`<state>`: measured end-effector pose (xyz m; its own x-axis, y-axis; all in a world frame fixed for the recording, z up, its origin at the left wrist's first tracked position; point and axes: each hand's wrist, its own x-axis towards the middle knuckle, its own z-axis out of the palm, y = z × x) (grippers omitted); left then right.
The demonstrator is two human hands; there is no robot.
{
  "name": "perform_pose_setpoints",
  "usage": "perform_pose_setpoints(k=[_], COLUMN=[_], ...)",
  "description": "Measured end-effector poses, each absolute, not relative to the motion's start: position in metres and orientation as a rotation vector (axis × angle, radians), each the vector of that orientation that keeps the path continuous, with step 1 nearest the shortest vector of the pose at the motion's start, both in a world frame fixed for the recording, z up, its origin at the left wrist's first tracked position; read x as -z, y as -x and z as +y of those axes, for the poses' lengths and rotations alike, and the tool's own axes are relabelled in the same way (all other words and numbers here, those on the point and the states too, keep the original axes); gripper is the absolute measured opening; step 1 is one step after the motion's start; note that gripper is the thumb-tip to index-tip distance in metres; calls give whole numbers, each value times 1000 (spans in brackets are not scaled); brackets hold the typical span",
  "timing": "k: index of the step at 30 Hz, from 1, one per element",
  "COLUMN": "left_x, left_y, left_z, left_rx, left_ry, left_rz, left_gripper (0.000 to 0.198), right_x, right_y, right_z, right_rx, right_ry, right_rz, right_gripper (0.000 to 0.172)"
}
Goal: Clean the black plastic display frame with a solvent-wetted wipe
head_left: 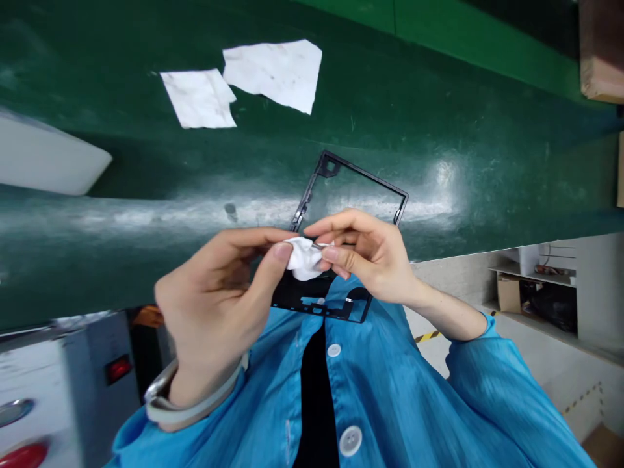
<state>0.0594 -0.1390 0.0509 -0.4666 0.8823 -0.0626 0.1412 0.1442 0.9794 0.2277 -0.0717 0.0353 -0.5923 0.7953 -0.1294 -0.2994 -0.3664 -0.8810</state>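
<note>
A crumpled piece of white cloth or tissue [306, 263] is pinched between my two hands. My left hand [219, 292] grips its left side between thumb and fingers. On the other side, my right hand [368, 253] is closed with thumb and fingertips at the cloth; a thin, dark sliver shows there, too small to name. Beneath both hands lies a black rectangular plastic frame [365, 174], partly over the table edge and against my blue jacket. Its middle is hidden by my hands and the cloth. The frame's far corner has a small square cutout.
Two white cloth or paper pieces [273, 70] lie farther back on the green table [487, 143]. A white block-like object [43, 156] stands at the left. Cardboard boxes [602, 49] are at the far right. Below left is a grey machine [88, 377] with red parts.
</note>
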Motion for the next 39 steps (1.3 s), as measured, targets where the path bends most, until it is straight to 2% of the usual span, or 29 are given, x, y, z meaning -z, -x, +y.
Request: perform_pose_setpoints(k=[6, 10, 19, 26, 29, 31, 33, 36, 39], left_x=[-38, -32, -42, -32, -27, -24, -18, -5, 7], left_y=[-51, -49, -54, -64, -64, -60, -52, -40, -34], left_z=[-138, -135, -135, -145, -148, -147, -143, -135, -132], left_rx=[-1308, -1286, -1539, -1485, -1402, -1318, -1219, -1071, -994], left_ry=[-959, -1018, -1190, -1328, -1408, -1500, -1594, -1674, -1748], left_rz=[1696, 1649, 1630, 1632, 1679, 1742, 1848, 2021, 2060], left_gripper=[17, 16, 8, 9, 6, 6, 12, 33, 32], right_x=[-36, -31, -29, -27, -28, -29, -32, -38, -43], right_y=[-233, -232, -230, -238, -248, -255, -263, -272, -272], right_z=[-64, -63, -66, -73, -76, -74, -68, -53, -31], right_rx=[-2183, -2277, -2137, -1837, -1639, -1431, -1207, -936, -692], right_ry=[576, 541, 567, 852, 871, 859, 892, 1007, 1054], right_rz=[-1174, -1170, -1216, -1464, -1719, -1928, -2102, -2290, -2518], right_gripper=[33, 40, 22, 24, 12, 18, 22, 25, 30])
